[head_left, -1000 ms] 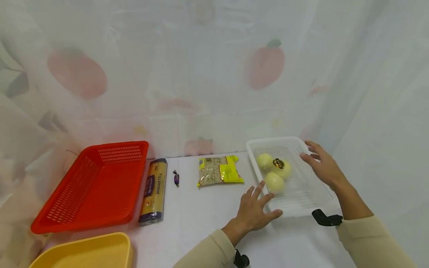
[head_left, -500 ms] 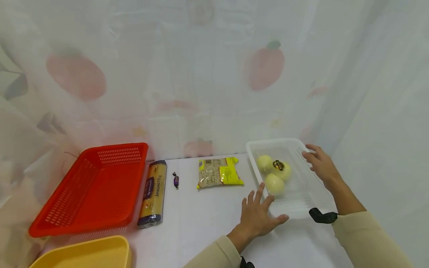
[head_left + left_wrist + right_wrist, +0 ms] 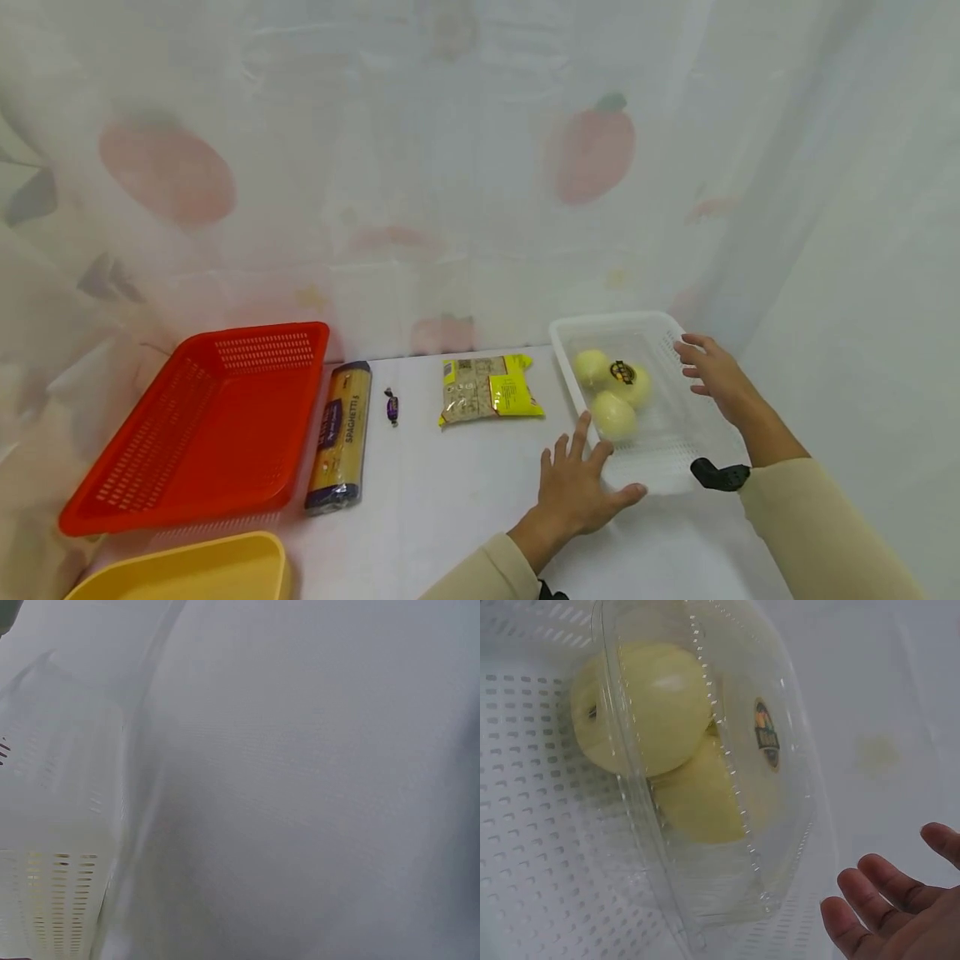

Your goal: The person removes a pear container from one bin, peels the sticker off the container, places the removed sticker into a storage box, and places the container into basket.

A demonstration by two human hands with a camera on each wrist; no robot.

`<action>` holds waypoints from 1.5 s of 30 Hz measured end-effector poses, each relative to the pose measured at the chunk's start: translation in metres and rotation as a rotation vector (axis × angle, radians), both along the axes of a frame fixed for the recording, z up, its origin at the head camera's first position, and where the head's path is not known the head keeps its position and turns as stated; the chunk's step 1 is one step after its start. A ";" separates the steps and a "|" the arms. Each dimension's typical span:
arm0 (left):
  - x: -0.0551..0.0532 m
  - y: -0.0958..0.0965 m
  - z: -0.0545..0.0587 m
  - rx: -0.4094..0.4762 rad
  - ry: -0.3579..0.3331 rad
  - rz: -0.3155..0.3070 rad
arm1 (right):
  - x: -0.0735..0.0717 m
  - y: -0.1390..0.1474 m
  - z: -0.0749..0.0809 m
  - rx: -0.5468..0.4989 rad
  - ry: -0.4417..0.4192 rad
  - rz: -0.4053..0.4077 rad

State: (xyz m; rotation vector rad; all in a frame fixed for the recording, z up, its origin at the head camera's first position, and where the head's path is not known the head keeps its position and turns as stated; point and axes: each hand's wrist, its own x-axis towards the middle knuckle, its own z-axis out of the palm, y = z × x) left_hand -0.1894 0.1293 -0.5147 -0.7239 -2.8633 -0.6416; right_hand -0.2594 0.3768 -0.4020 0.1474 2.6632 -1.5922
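On the right of the table stands a white perforated basket (image 3: 615, 317). Inside it lies a clear plastic clamshell box (image 3: 660, 855) holding pale yellow-green apples (image 3: 615, 414), with a dark oval label (image 3: 766, 735) on the box. My left hand (image 3: 573, 492) is at the basket's near left corner, fingers spread, fingertips right at the rim. In the left wrist view only the basket's side (image 3: 67, 817) and the white cloth show, without the hand. My right hand (image 3: 718, 379) hovers at the right rim, fingers loosely extended and holding nothing; its fingertips appear in the right wrist view.
Left of the basket lie a yellow-and-clear bag of grain-like food (image 3: 491, 389), a purple wrapped candy (image 3: 392, 407) and a spaghetti pack (image 3: 341, 437). A red basket (image 3: 217, 433) and a yellow tray (image 3: 202, 554) stand at the left. A fruit-print curtain (image 3: 450, 167) hangs behind.
My left hand has shifted slightly right along the basket's near corner. My right hand's fingers have loosened and straightened at the right rim. The basket and apples stay in place.
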 end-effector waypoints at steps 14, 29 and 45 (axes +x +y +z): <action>0.001 0.000 0.001 -0.007 -0.011 0.003 | -0.019 0.005 -0.019 0.009 -0.275 -0.017; 0.003 0.000 0.003 -0.026 -0.030 0.011 | -0.025 0.008 -0.039 -0.051 -0.402 -0.011; 0.003 0.002 0.000 -0.034 -0.024 0.016 | -0.034 0.009 -0.050 -0.103 -0.502 -0.063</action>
